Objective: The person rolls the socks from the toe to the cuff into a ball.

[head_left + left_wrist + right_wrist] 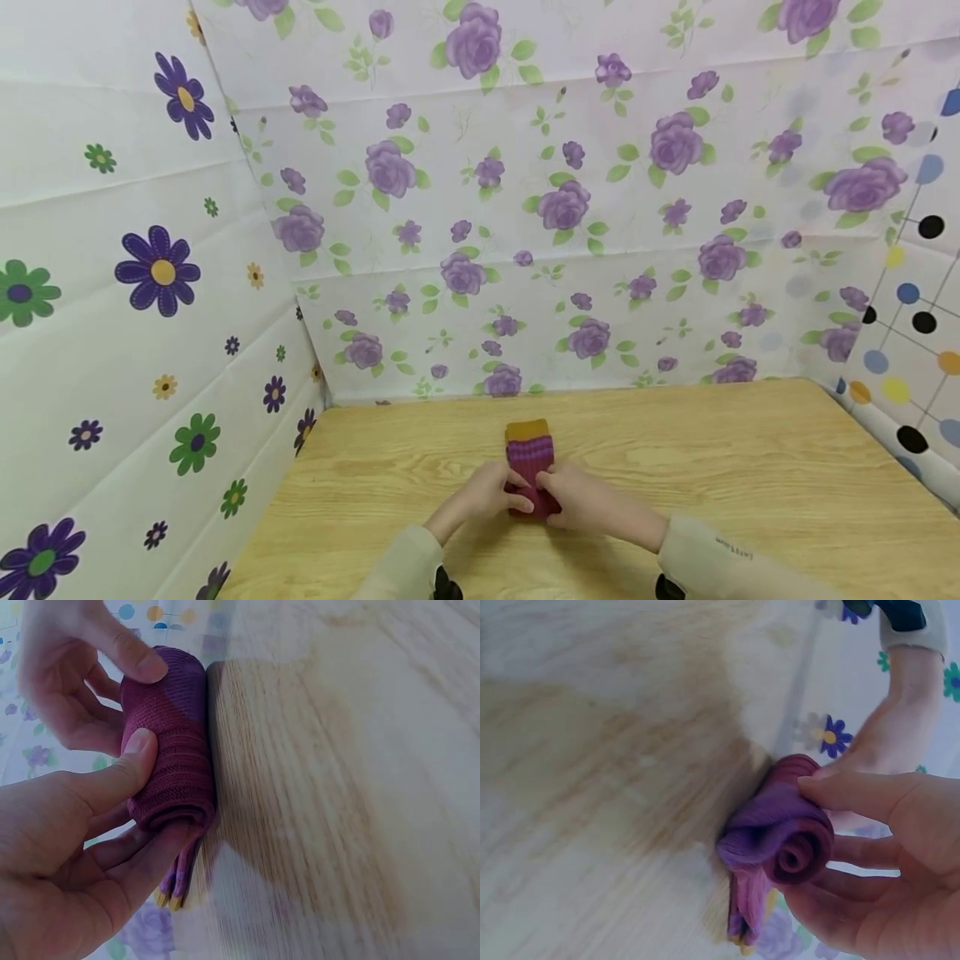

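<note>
A pair of maroon knitted socks (531,457), with purple stripes and mustard ends, lies on the wooden table, its near part rolled up. My left hand (489,492) grips one end of the roll, thumb on top and fingers curled beneath, as the left wrist view of the socks (174,742) makes plain. On the roll's other end my right hand (583,500) pinches with thumb and fingers. The spiral end of the socks (795,855) shows in the right wrist view, beside the right hand (900,855). The flat mustard-tipped part points away from me.
The light wooden tabletop (375,483) extends around the hands. A purple-rose curtain (525,292) hangs behind its far edge. A daisy-patterned curtain (112,350) stands at the left, and a dotted curtain (915,350) at the right.
</note>
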A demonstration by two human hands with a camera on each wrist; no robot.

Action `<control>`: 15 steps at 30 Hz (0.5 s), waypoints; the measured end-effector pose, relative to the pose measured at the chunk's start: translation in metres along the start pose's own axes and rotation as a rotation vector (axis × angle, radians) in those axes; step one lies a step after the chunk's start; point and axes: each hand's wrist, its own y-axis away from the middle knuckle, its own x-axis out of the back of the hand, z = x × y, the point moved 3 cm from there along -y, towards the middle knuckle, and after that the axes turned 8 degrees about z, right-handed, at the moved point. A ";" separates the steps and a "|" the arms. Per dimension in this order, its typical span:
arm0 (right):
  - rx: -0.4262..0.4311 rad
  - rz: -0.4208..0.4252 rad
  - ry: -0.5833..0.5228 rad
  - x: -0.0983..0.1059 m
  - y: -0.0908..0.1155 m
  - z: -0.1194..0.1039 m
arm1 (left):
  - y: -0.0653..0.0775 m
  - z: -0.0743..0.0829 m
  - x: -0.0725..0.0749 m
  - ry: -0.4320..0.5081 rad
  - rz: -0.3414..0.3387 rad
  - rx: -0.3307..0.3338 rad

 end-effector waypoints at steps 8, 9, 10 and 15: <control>-0.003 0.071 0.115 -0.012 0.002 -0.004 | -0.002 -0.007 0.000 0.060 -0.008 0.033; 0.000 0.083 0.125 -0.013 0.002 -0.004 | -0.003 -0.008 0.000 0.071 -0.008 0.036; 0.002 0.094 0.135 -0.015 0.002 -0.004 | -0.003 -0.009 0.000 0.082 -0.008 0.042; 0.020 0.166 0.168 -0.018 0.001 -0.002 | -0.006 -0.011 0.001 0.122 0.013 0.068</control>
